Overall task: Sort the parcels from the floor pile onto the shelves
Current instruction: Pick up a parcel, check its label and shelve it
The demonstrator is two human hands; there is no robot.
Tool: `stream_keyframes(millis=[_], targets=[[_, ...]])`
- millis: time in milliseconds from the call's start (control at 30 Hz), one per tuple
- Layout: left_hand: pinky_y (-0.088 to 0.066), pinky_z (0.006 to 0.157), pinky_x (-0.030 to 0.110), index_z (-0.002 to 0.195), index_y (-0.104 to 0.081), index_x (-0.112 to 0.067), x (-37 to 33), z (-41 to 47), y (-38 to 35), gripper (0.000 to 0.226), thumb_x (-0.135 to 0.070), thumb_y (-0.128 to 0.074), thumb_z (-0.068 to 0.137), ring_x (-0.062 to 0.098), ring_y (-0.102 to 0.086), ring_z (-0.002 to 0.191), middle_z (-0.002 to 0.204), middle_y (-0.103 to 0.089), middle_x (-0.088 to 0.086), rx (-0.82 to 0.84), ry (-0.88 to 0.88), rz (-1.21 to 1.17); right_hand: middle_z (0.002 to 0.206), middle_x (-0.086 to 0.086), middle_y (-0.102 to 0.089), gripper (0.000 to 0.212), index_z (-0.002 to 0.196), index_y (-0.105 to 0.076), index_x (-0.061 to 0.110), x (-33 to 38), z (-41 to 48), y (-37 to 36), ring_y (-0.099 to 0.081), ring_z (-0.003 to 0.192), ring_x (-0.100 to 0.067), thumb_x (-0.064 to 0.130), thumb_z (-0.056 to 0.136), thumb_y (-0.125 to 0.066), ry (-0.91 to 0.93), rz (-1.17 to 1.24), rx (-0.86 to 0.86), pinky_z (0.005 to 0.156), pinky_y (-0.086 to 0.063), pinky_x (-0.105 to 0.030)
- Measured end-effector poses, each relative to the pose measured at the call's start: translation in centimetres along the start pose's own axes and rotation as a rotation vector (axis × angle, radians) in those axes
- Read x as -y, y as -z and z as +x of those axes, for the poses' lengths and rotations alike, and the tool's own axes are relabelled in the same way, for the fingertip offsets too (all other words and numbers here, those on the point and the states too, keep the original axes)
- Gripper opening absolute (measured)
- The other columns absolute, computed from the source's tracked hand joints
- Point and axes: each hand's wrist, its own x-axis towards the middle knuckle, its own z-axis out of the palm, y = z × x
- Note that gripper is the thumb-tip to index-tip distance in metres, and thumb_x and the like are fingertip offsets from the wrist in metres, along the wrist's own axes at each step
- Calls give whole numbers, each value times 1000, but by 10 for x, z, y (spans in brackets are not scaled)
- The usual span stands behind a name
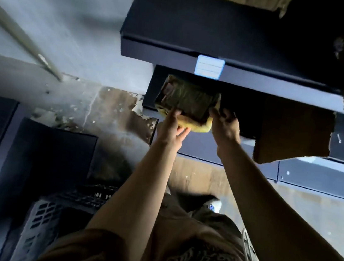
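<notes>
Dark shelves (164, 58), parcel (188, 101), peeling wall (109, 105), brown floor (308, 212)

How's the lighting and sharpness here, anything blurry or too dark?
Head view: dim overall, shelves nearly black; the rail at left smears with motion blur; the parcel held by left hand and right hand is soft but readable.

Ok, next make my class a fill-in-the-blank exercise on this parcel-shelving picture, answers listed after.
1. The left hand and right hand hold a dark parcel stacked on a ____ envelope.
2. The white label on the shelf edge appears ____ the dark parcel.
3. The slotted crate sits at the picture's lower ____.
Answers: yellow; above; left.
</notes>
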Motion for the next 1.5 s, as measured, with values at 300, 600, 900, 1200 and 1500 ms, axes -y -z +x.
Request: stream_keyframes(millis=[300, 600, 900, 1200, 1500], targets=[[-64, 65, 28, 106, -66, -9, -18, 28, -32, 24, -29, -72, 94, 24, -65, 105, 123, -68, 15, -57, -15, 18, 98, -11, -63, 37, 126, -67, -1, -17, -7, 3, -58, 91, -24, 24, 98, -69, -147, 32, 14, 80, -49, -40], [-63, 73, 29, 101, -61, -7, -24, 35, -49, 14, -17, -70, 96, 16, -62, 84, 103, -61, 10, -27, -102, 27, 95, -13, -60, 23, 117, -68, -1, -11, -12, -7, -56, 88, -27, 14, 101, -61, -206, 171, 49, 78, -48, -39], [-56, 71, 29, 87, -66, -8, -19, 55, 1, 19, -21, -57, 99, 19, -67, 82, 83, -67, 5, -83, -105, -6, 101, -15, -70, 15, 111, -63, 3, -25, 22, -64, -68, 92, -28, 10, 103, -53, -537, 684, 91, 80, -55, -36], [-43, 58, 24, 86, -65, -14, -84, 42, -46, 35, -33, -45, 108, 13, -54, 56, 59, -63, 0, 347, -303, 193, 101, -15, -75, 33, 110, -66, 5, 17, 82, -81, -68, 85, -25, 26, 105, -40, -299, 850, 350, 74, -49, -29], [-44, 56, 21, 82, -63, -16, 1, 5, -42, 32, -25, -47, 108, 9, -61, 57, 63, -68, -1, 276, -127, 208, 90, -3, -69, 14, 106, -67, 14, -28, 45, -16, -61, 75, -17, 23, 101, -57, -409, 789, 180, 71, -50, -27]])
